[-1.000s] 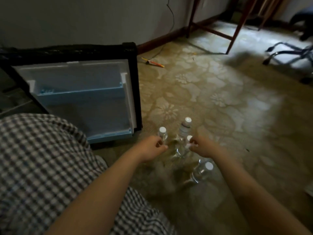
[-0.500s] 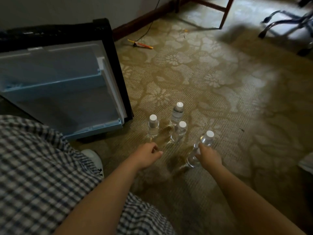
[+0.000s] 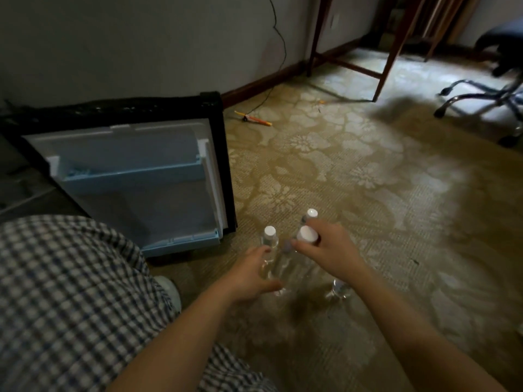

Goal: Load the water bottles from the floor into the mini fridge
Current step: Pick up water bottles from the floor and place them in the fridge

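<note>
Clamps the right hand (image 3: 325,250) round the neck of a tilted water bottle (image 3: 307,235) and curls the left hand (image 3: 252,274) round an upright neighbour bottle (image 3: 269,232), both low at the floor (image 3: 368,193) just right of the open mini fridge door (image 3: 135,199), nearer the left hand.

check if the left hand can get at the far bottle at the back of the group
Probably not as things stand: the left hand is wrapped round the near bottle, and the right hand, holding a second bottle, sits right in front of the far bottle.
</note>
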`<action>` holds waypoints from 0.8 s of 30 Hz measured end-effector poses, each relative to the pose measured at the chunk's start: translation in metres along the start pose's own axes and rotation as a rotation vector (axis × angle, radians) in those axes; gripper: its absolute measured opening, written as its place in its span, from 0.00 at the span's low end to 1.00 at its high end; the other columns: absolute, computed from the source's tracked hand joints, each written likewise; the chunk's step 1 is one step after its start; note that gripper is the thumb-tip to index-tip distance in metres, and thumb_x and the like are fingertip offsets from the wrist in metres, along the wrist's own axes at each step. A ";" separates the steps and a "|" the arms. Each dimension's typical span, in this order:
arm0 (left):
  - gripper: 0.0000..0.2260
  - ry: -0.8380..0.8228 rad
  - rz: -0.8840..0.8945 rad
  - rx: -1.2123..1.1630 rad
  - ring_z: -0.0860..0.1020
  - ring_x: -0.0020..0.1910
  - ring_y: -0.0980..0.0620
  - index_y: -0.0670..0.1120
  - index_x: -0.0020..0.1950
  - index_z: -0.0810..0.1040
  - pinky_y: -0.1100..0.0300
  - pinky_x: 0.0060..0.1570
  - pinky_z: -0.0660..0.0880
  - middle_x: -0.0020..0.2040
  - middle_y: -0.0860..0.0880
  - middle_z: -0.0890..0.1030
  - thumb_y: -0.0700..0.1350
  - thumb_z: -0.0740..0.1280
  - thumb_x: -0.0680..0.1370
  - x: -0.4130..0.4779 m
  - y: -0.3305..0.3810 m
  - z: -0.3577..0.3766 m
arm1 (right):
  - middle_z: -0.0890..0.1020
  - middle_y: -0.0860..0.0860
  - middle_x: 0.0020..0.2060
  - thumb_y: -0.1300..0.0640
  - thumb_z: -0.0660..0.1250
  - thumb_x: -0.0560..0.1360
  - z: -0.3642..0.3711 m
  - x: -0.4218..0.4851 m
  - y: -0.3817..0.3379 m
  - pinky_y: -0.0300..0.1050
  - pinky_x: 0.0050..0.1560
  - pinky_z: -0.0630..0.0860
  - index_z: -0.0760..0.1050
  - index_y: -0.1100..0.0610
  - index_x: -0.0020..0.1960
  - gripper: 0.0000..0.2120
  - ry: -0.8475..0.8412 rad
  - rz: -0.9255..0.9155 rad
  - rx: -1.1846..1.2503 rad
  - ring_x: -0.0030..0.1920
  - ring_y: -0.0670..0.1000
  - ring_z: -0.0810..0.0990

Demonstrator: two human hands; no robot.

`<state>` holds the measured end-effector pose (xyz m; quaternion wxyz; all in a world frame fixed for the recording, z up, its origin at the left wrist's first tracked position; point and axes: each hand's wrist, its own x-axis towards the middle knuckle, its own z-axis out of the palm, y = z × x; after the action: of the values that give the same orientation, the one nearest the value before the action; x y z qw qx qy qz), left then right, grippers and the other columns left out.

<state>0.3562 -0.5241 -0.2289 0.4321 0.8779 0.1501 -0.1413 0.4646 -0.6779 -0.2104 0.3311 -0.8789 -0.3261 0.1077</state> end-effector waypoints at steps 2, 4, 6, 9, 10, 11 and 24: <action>0.36 0.066 0.082 -0.104 0.69 0.66 0.53 0.54 0.72 0.61 0.53 0.66 0.69 0.70 0.52 0.66 0.51 0.75 0.68 -0.007 0.006 -0.015 | 0.71 0.44 0.30 0.51 0.70 0.72 -0.012 0.012 -0.038 0.38 0.32 0.62 0.67 0.47 0.34 0.13 0.014 -0.107 0.014 0.30 0.43 0.68; 0.38 0.145 0.132 -0.209 0.70 0.65 0.54 0.55 0.72 0.58 0.54 0.63 0.71 0.68 0.54 0.69 0.51 0.75 0.68 -0.019 0.012 -0.036 | 0.70 0.44 0.29 0.51 0.70 0.72 -0.020 0.023 -0.076 0.38 0.32 0.63 0.69 0.50 0.36 0.12 0.044 -0.219 0.035 0.30 0.43 0.68; 0.36 0.260 0.177 -0.247 0.71 0.63 0.56 0.55 0.72 0.59 0.59 0.60 0.71 0.66 0.56 0.71 0.50 0.74 0.69 -0.032 0.018 -0.058 | 0.71 0.45 0.29 0.51 0.70 0.72 -0.027 0.033 -0.110 0.38 0.33 0.64 0.72 0.54 0.38 0.10 0.079 -0.307 0.045 0.30 0.44 0.68; 0.31 0.450 0.244 -0.223 0.74 0.57 0.58 0.54 0.69 0.65 0.67 0.53 0.71 0.60 0.56 0.75 0.48 0.74 0.69 -0.053 0.024 -0.095 | 0.75 0.47 0.31 0.48 0.69 0.71 -0.034 0.045 -0.156 0.39 0.34 0.68 0.75 0.56 0.41 0.11 0.099 -0.397 0.093 0.31 0.45 0.71; 0.29 0.495 0.250 -0.232 0.74 0.55 0.58 0.53 0.67 0.68 0.68 0.51 0.72 0.56 0.57 0.75 0.48 0.74 0.69 -0.060 0.024 -0.110 | 0.76 0.47 0.32 0.47 0.69 0.71 -0.035 0.050 -0.172 0.38 0.35 0.69 0.75 0.55 0.41 0.11 0.106 -0.434 0.105 0.32 0.44 0.72; 0.27 0.523 0.251 -0.242 0.75 0.53 0.58 0.52 0.65 0.69 0.67 0.50 0.73 0.54 0.57 0.76 0.48 0.74 0.69 -0.066 0.025 -0.123 | 0.76 0.46 0.32 0.47 0.69 0.71 -0.037 0.055 -0.185 0.36 0.35 0.68 0.75 0.54 0.42 0.10 0.121 -0.466 0.120 0.33 0.44 0.72; 0.16 0.952 0.172 -0.213 0.78 0.43 0.60 0.51 0.50 0.77 0.62 0.43 0.76 0.42 0.58 0.79 0.51 0.76 0.65 -0.148 -0.032 -0.273 | 0.79 0.49 0.41 0.46 0.68 0.73 0.016 0.123 -0.365 0.42 0.42 0.75 0.75 0.53 0.50 0.12 -0.043 -0.662 0.229 0.41 0.48 0.76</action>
<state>0.2404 -0.3079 -0.0359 0.4129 0.8052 0.2716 0.3276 0.3692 -0.3827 0.0187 0.4373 -0.6802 -0.5863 0.0488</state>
